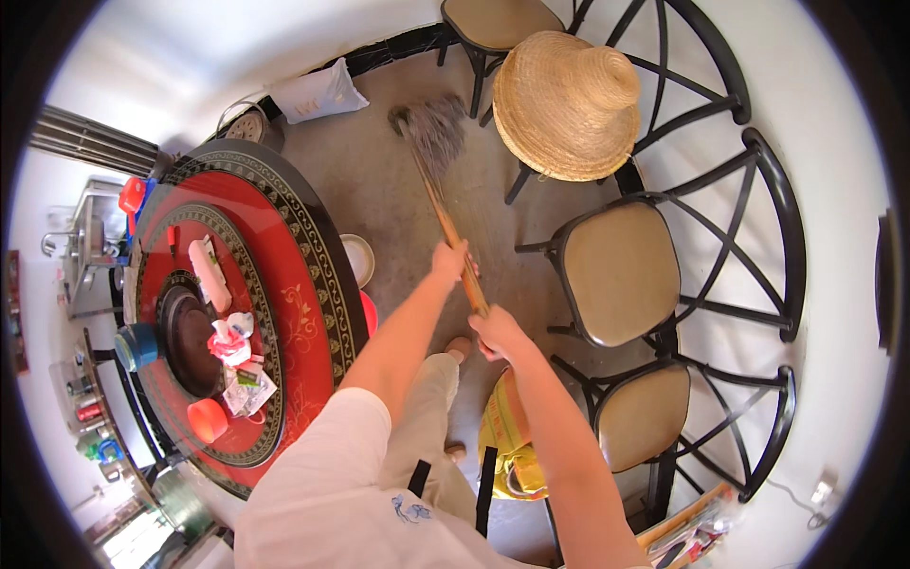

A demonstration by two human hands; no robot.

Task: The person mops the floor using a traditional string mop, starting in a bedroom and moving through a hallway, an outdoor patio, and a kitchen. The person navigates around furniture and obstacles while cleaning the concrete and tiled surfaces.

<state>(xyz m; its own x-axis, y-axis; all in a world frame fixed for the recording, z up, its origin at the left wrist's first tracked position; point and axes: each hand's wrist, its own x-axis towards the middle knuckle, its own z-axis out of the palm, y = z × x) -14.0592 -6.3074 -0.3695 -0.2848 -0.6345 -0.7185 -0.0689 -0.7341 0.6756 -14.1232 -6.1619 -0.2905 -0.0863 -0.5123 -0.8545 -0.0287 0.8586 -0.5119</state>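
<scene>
Left hand [453,260] and right hand [500,334] grip the grey-stranded, wooden-handled mop [439,204], whose rightward swing might topple the tan, peaked straw hat [564,109].

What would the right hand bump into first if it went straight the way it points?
Probably the left hand, gripping farther along the same wooden mop handle that the right hand holds, though depth is hard to judge.

Left grip [451,261] curled ahead, right grip [500,334] curled

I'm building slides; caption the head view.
Left hand and right hand grip a mop by its wooden handle beside a red-and-black table.
</scene>
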